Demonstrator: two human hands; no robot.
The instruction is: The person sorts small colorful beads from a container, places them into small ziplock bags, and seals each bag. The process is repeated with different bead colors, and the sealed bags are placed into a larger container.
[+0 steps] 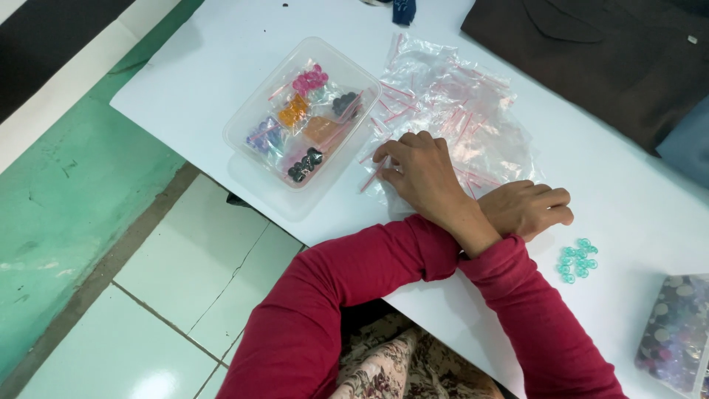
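With arms crossed, right hand (422,171) rests bent-fingered on the pile of small zip bags (450,103); grip unclear. Left hand (530,207) is curled shut, nothing visible inside, near teal beads (577,259). Risk: a sleeve sweep probably scatters the beads.

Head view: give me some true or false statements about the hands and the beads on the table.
1. The right hand rests on the pile of clear zip bags. True.
2. The teal beads lie inside the clear container. False: they lie loose on the white table, near the left hand.
3. The two forearms cross each other. True.
4. The container holds beads of one colour only. False: its small bags hold pink, orange, purple and dark beads.
5. The left hand lies flat with fingers spread. False: its fingers are curled.
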